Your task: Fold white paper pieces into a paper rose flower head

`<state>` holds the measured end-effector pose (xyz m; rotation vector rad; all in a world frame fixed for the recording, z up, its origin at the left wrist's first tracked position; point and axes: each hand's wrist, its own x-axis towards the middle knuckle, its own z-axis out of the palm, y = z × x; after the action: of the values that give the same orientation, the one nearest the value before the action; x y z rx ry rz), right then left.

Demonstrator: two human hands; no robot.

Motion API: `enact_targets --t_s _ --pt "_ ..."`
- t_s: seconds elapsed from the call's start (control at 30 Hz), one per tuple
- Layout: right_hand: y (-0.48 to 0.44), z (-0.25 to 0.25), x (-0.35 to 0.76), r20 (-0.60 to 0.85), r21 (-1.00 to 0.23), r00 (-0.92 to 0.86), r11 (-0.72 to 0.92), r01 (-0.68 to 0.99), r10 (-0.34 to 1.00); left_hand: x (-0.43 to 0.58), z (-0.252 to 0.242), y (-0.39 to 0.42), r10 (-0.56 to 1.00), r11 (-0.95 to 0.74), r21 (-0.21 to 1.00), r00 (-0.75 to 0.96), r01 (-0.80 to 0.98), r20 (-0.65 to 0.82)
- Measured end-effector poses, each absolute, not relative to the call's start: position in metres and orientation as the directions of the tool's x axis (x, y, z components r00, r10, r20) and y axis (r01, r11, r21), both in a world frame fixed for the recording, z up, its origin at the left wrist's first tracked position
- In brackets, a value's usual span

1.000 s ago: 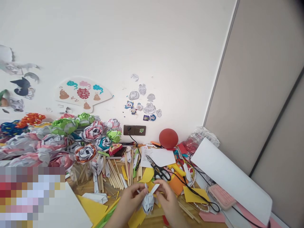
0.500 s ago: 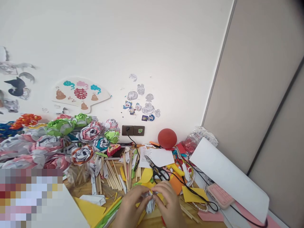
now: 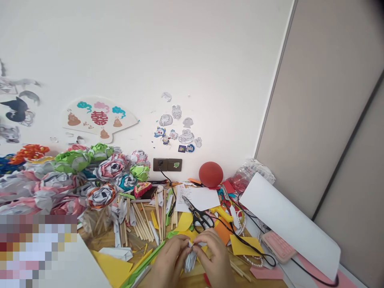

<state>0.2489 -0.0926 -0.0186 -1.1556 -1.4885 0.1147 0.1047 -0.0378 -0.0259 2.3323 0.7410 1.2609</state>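
At the front middle of the table, my left hand (image 3: 171,256) and my right hand (image 3: 212,252) pinch a small folded piece of white paper (image 3: 190,262) between thumbs and fingertips. Its top edge is partly hidden by my fingers; the pleated lower part hangs below them. Just beyond my hands lies a pair of black-handled scissors (image 3: 198,214), with yellow paper (image 3: 185,222) close beside it. A long green paper strip (image 3: 150,256) runs past my left hand.
Paper flowers (image 3: 111,166) are heaped at the left, near bundled wooden sticks (image 3: 141,222). A red balloon (image 3: 211,174) rests by the wall. To the right are a yellow glue gun (image 3: 222,214), a black cable (image 3: 255,248), a pink keyboard-like device (image 3: 279,246) and a large white sheet (image 3: 291,228).
Both hands keep their pinch on the white paper, with my left hand shifted slightly right. More of the green strip shows beside it. The whole view has moved a little.
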Motion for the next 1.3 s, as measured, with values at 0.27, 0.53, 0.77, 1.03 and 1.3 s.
enact_targets --t_s 0.27,0.53,0.77,1.03,1.3 --pt "-0.092 -0.018 0.248 0.647 -0.7 0.224 0.452 0.552 0.729 0.106 -0.025 -0.039 0.691 -0.708 0.665 0.431 0.238 0.581" --pt "-0.093 -0.009 0.253 0.301 -0.936 0.215 0.244 0.254 0.929 0.109 -0.005 -0.038 0.782 -0.475 0.855 0.547 0.21 0.3" --pt "-0.095 -0.01 0.257 0.125 -0.954 0.104 0.09 0.286 0.987 0.111 -0.026 -0.026 0.748 -0.231 0.963 0.659 0.138 0.085" --pt "-0.093 -0.017 0.258 0.211 -0.883 0.102 0.144 0.447 0.972 0.109 -0.032 -0.023 0.776 -0.246 0.951 0.626 0.187 0.077" --pt "-0.096 -0.007 0.259 0.17 -0.882 0.066 0.122 0.456 0.983 0.108 -0.022 -0.027 0.78 -0.302 0.91 0.622 0.286 0.063"
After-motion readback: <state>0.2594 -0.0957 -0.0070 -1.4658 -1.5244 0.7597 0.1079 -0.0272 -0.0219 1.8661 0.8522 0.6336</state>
